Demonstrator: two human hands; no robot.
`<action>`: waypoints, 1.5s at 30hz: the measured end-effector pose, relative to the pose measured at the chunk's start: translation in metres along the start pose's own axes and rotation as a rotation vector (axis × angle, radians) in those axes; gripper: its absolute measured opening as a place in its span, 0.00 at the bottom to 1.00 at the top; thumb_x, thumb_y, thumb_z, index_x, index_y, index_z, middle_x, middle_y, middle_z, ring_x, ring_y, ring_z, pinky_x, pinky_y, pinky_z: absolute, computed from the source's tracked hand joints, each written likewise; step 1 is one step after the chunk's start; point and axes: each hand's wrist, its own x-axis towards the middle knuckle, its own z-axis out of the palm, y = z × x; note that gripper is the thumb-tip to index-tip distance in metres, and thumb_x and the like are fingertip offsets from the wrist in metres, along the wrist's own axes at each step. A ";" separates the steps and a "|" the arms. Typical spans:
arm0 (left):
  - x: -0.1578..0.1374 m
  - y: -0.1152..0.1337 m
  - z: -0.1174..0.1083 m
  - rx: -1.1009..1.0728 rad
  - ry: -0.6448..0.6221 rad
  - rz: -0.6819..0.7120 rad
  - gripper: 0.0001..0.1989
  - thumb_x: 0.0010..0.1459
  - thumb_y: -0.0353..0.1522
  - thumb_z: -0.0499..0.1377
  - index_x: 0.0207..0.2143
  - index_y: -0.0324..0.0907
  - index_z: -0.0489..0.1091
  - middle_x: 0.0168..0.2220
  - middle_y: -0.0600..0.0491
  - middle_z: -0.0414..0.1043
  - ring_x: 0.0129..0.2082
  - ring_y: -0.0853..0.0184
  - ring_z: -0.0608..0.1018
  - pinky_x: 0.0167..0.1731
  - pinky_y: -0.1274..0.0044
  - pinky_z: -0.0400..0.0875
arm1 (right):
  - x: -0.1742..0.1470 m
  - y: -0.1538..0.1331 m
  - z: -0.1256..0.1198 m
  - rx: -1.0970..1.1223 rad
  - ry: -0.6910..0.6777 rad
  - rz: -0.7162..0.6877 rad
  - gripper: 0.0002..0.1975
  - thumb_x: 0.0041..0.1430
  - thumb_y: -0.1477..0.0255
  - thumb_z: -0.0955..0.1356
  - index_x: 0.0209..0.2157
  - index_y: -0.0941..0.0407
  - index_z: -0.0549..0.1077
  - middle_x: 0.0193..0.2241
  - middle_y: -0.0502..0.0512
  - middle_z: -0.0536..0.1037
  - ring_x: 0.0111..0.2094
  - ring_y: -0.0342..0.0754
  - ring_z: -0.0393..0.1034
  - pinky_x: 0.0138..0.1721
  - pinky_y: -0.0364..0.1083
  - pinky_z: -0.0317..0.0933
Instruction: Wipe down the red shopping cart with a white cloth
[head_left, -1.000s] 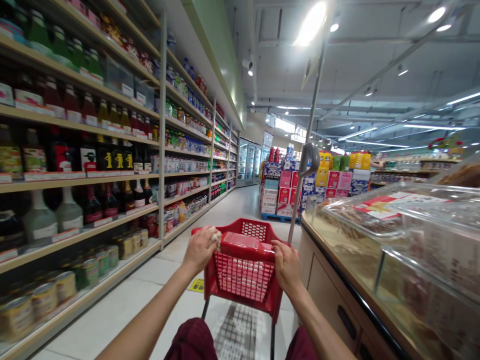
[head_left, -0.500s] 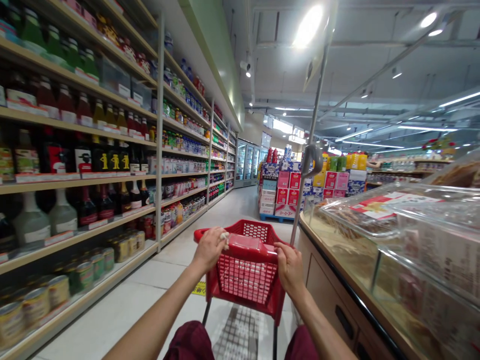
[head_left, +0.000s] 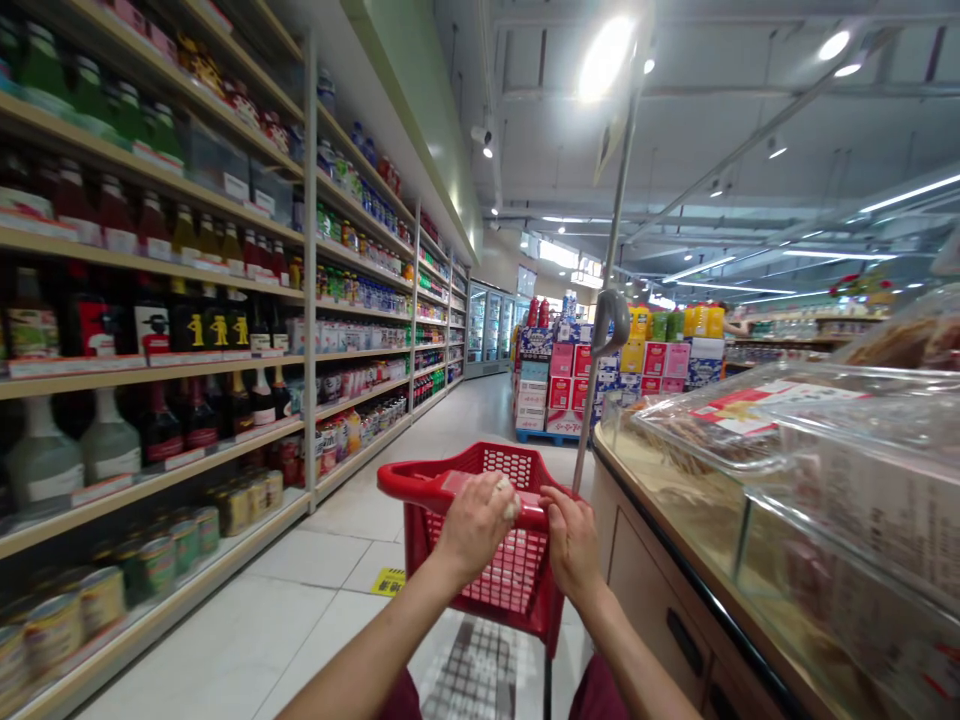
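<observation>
A red shopping cart (head_left: 396, 482) stands in front of me, its basket a plastic grid. My left hand (head_left: 480, 520) is closed and lies on the middle of the cart's handle. A small crumpled whitish wad (head_left: 508, 493), like tissue, pokes out from its fingers; much of it is hidden. At the right end of the handle, my right hand (head_left: 571, 535) has its fingers curled over the bar. The two hands are close together but apart. What lies inside the basket cannot be made out.
Shelves of bottles and cans (head_left: 157, 370) line the left side. A counter (head_left: 637, 530) with clear plastic food packs (head_left: 712, 430) runs close on the right. A metal pole (head_left: 606, 260) rises beside the cart. Stacked cartons (head_left: 559, 390) and glass-door fridges (head_left: 487, 330) stand ahead.
My left hand has slid right along the handle with the whitish wad, from the left part to near my right hand. The right hand keeps its hold. The view has shifted slightly.
</observation>
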 end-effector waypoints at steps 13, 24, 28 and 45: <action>0.002 0.005 0.009 0.021 0.023 -0.042 0.12 0.55 0.31 0.49 0.42 0.43 0.63 0.46 0.47 0.64 0.47 0.60 0.65 0.46 0.62 0.63 | 0.005 0.005 -0.005 0.111 0.071 0.098 0.20 0.59 0.66 0.54 0.50 0.57 0.59 0.46 0.60 0.68 0.45 0.48 0.65 0.44 0.49 0.60; 0.007 0.028 0.022 -0.042 -0.039 0.097 0.13 0.52 0.28 0.51 0.42 0.43 0.63 0.47 0.47 0.62 0.49 0.60 0.63 0.48 0.64 0.61 | 0.004 0.014 -0.009 0.205 0.102 0.179 0.21 0.59 0.64 0.53 0.53 0.56 0.56 0.43 0.61 0.69 0.38 0.47 0.69 0.38 0.48 0.63; 0.004 -0.012 0.002 0.000 -0.027 -0.091 0.12 0.55 0.32 0.50 0.42 0.42 0.63 0.46 0.47 0.64 0.46 0.61 0.66 0.46 0.64 0.63 | 0.002 0.010 -0.010 0.182 0.107 0.164 0.21 0.59 0.65 0.53 0.52 0.57 0.57 0.41 0.59 0.71 0.35 0.46 0.69 0.39 0.48 0.62; -0.024 -0.048 -0.007 0.047 0.063 -0.096 0.15 0.54 0.32 0.50 0.46 0.43 0.60 0.50 0.46 0.61 0.50 0.60 0.64 0.48 0.62 0.62 | 0.011 -0.004 -0.009 -0.022 -0.053 0.161 0.20 0.59 0.66 0.52 0.44 0.58 0.67 0.37 0.57 0.75 0.38 0.49 0.67 0.41 0.49 0.58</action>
